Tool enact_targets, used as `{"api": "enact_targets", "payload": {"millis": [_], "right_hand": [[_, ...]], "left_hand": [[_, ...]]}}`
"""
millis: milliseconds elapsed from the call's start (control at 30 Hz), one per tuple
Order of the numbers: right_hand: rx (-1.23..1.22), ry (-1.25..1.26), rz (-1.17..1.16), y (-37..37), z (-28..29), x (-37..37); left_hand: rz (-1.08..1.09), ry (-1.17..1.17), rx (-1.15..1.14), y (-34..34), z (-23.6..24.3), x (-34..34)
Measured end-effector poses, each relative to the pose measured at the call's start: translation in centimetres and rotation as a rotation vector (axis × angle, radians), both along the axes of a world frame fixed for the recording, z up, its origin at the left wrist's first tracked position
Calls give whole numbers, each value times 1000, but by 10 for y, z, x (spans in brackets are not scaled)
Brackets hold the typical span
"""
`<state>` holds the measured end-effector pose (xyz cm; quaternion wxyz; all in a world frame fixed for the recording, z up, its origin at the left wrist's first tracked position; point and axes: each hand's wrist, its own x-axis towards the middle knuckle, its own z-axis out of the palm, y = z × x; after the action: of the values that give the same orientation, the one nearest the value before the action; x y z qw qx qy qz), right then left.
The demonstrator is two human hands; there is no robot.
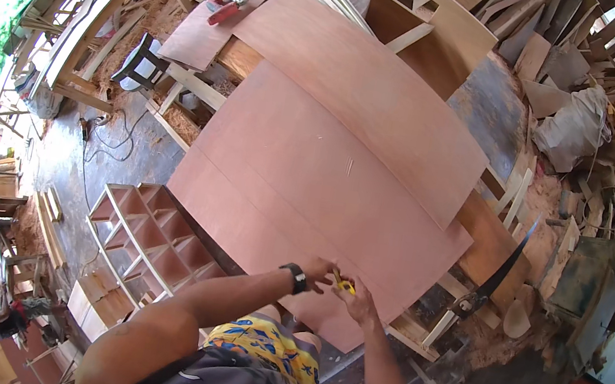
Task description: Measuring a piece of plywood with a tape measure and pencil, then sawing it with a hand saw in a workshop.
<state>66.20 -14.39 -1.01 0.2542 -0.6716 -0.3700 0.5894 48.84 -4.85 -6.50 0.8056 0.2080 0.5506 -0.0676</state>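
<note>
Both hands meet over the near edge of a large reddish plywood sheet (pixel 290 150), which has faint lines across it. My right hand (pixel 361 303) is closed around a small yellow tape measure (pixel 346 286). From the left, my left hand (pixel 317 274), with a dark watch on its wrist, pinches at the tape measure's near side; its fingertips are partly hidden. A second, narrower plywood sheet (pixel 369 98) lies across the far part of the first. To the right of the sheets a handsaw (pixel 505 263) with a dark blade rests at a slant.
A wooden compartment frame (pixel 150 236) stands left of the sheets. A red and silver hand tool (pixel 225 11) sits on a smaller board (pixel 195 40) at the far left. Beyond are a plastic chair (pixel 140 64), a cable (pixel 111 147) on the floor and scrap-wood piles (pixel 582 58).
</note>
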Motion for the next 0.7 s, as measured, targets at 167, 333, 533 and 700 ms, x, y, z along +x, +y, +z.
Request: {"api": "enact_targets", "payload": {"millis": [167, 333, 533, 700], "right_hand": [[-229, -124, 271, -54, 42, 83], [-266, -143, 248, -105, 97, 182], [-269, -261, 201, -113, 104, 257], [-166, -345, 113, -33, 85, 254]], "left_hand": [[203, -82, 314, 139, -43, -104], [882, 208, 727, 339, -17, -277], [1045, 200, 723, 429, 39, -318], [728, -44, 443, 361, -51, -185]]}}
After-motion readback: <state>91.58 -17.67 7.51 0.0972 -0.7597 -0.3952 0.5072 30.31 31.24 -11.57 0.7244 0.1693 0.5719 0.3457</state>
